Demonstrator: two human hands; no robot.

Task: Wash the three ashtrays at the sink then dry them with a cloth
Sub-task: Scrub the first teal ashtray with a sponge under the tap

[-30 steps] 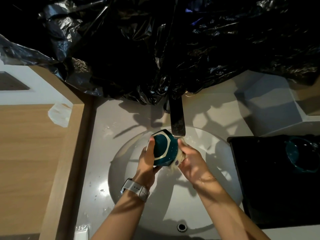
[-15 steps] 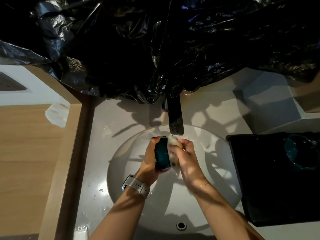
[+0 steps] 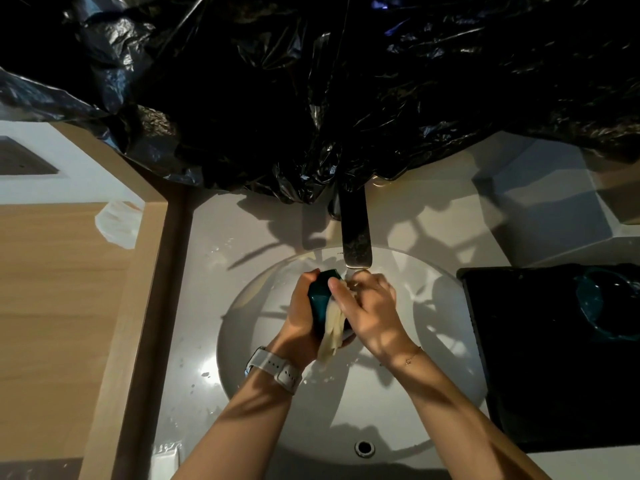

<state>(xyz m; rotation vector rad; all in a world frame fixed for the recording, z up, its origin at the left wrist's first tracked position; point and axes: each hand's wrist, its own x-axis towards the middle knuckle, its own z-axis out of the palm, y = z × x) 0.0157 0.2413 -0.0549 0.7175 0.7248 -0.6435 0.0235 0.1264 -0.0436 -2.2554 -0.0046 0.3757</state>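
Over the round white sink (image 3: 263, 386), just below the dark flat faucet (image 3: 355, 233), my left hand (image 3: 301, 317) grips a dark teal ashtray (image 3: 320, 299) held on edge. My right hand (image 3: 372, 310) presses a pale cloth (image 3: 332, 327) against the ashtray's right side, and the cloth hangs down below my fingers. A second teal ashtray (image 3: 604, 306) lies on a black tray (image 3: 540, 375) to the right of the sink. No third ashtray is in view.
Crumpled black plastic sheeting (image 3: 311, 81) hangs over the back of the counter above the faucet. A wooden surface (image 3: 52, 306) with a raised edge borders the sink on the left. The overflow hole (image 3: 364, 448) is at the basin's near rim. A white box (image 3: 550, 202) stands at back right.
The ashtray turned from showing its face to standing on edge. My right hand moved over it with the cloth, which now hangs lower.
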